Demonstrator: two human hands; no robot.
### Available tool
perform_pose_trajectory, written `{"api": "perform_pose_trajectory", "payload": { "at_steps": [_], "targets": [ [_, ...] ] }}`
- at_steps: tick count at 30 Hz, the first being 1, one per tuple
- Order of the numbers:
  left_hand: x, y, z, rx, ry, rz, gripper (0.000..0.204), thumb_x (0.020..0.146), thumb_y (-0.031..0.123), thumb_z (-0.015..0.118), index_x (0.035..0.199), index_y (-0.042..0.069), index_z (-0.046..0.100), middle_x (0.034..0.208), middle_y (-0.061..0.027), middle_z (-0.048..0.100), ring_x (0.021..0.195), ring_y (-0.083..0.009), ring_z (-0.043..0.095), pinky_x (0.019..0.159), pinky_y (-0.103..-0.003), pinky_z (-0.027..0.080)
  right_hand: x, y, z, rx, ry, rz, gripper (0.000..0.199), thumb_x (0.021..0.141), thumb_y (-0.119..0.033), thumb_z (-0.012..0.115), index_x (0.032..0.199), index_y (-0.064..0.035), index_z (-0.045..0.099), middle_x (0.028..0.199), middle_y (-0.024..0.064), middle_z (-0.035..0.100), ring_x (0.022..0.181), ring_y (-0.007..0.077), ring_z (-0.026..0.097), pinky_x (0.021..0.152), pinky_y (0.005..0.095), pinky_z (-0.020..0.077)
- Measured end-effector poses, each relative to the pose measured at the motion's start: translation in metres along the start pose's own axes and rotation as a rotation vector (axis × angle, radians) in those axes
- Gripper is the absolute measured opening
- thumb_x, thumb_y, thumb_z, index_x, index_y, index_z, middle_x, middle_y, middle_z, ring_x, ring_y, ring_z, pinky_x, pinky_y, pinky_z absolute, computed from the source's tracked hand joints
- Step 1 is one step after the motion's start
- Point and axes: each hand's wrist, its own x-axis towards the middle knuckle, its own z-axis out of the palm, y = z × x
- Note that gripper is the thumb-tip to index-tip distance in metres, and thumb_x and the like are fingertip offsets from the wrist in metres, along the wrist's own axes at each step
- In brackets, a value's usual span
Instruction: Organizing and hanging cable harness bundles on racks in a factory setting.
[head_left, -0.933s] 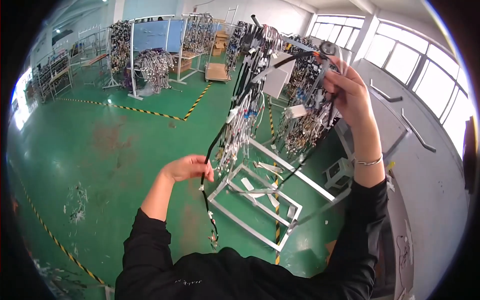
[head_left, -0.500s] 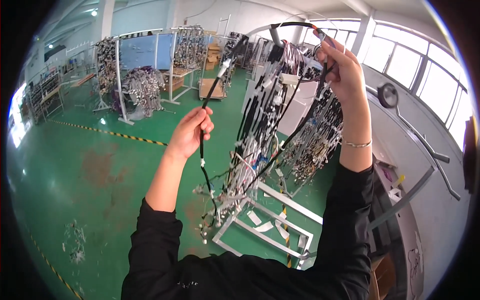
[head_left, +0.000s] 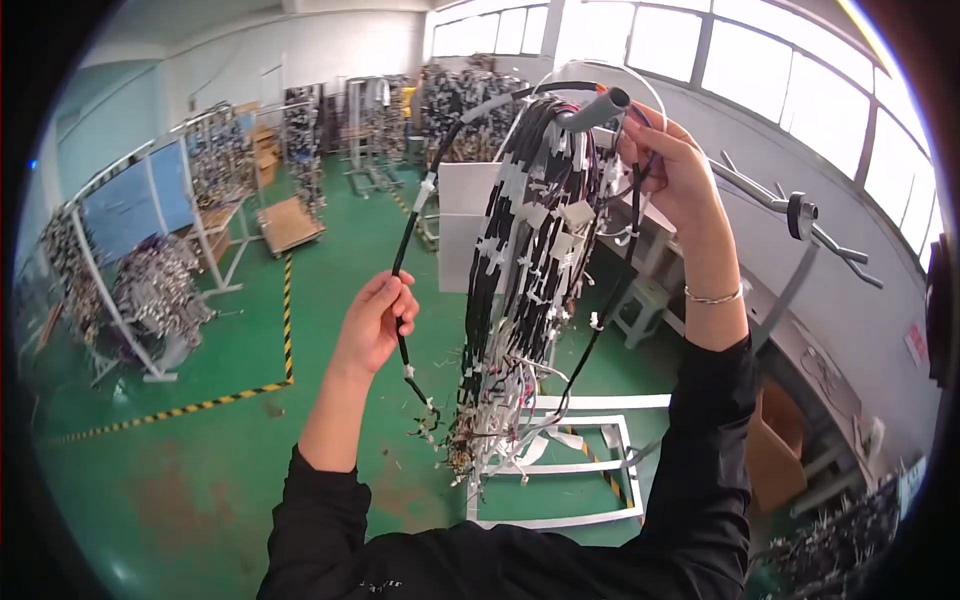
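A long black wire harness with white tape bands is held up in an arch between my hands. My left hand is closed around its left length, with branched ends dangling below. Raised higher, my right hand pinches the harness near its top bend, where a thin white loop and coloured wires show. The arch passes by the tip of a grey rack pipe; whether it touches the pipe, I cannot tell. From that pipe hangs a thick bundle of similar harnesses, between my arms.
Below the bundle is a white metal base frame. Rack bars with a dark round stop stick out at the right, near a long bench. A stool stands behind; other loaded racks are at left.
The view has swung to the right, and the hanging bundle and pipe tip now face me more directly. Both hands keep their hold on the harness, and its arch sits closer to the pipe tip.
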Motion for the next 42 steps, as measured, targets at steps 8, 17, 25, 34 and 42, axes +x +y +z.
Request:
{"api": "perform_pose_trajectory", "payload": {
  "at_steps": [8, 17, 25, 34, 42],
  "targets": [
    [0.013, -0.022, -0.025, -0.156, -0.124, -0.176, 0.017, 0.099, 0.02, 0.054, 0.104, 0.005, 0.059, 0.067, 0.0005, 0.048, 0.064, -0.012, 0.048, 0.049, -0.023, 0.041, -0.008, -0.007, 0.021, -0.181, 0.172, 0.102, 0.005, 0.093, -0.015, 0.058, 0.089, -0.0131, 0.057, 0.067, -0.0012, 0.053, 0.051, -0.001, 0.038, 0.037, 0.0156, 0.0189],
    [0.004, -0.085, -0.027, -0.251, -0.168, -0.339, 0.019, 0.096, 0.018, 0.059, 0.104, 0.001, 0.062, 0.069, -0.0005, 0.053, 0.067, -0.014, 0.055, 0.058, -0.028, 0.048, -0.008, 0.0, 0.036, -0.207, 0.162, 0.15, 0.022, 0.092, -0.007, 0.06, 0.113, -0.0014, 0.06, 0.071, 0.0002, 0.058, 0.055, 0.0009, 0.048, 0.037, 0.017, 0.0206],
    [0.021, -0.094, -0.037, -0.263, -0.212, -0.316, 0.022, 0.095, 0.017, 0.059, 0.104, -0.002, 0.059, 0.07, -0.0021, 0.052, 0.067, -0.0151, 0.055, 0.059, -0.03, 0.05, -0.003, 0.009, 0.033, -0.419, 0.205, 0.051, 0.016, 0.091, -0.009, 0.063, 0.106, -0.0021, 0.063, 0.075, 0.0051, 0.062, 0.046, -0.0009, 0.033, 0.038, 0.0165, 0.0192],
    [0.052, -0.09, -0.076, -0.324, -0.353, -0.495, 0.02, 0.095, 0.012, 0.057, 0.105, -0.005, 0.06, 0.071, -0.0044, 0.053, 0.067, -0.0151, 0.055, 0.06, -0.031, 0.05, -0.009, 0.005, 0.047, -0.547, 0.38, 0.08, 0.045, 0.092, -0.01, 0.063, 0.133, 0.0011, 0.051, 0.078, 0.0049, 0.063, 0.058, 0.0021, 0.047, 0.044, 0.0169, 0.0269],
    [0.073, -0.1, -0.08, -0.322, -0.513, -0.666, 0.019, 0.094, 0.01, 0.059, 0.102, -0.007, 0.061, 0.076, -0.0068, 0.059, 0.069, -0.0154, 0.057, 0.064, -0.031, 0.051, -0.014, 0.0, 0.065, -0.686, 0.557, 0.146, 0.042, 0.093, -0.01, 0.062, 0.133, -0.0009, 0.052, 0.079, 0.0039, 0.064, 0.056, -0.0007, 0.039, 0.045, 0.0156, 0.0223]
  ]
}}
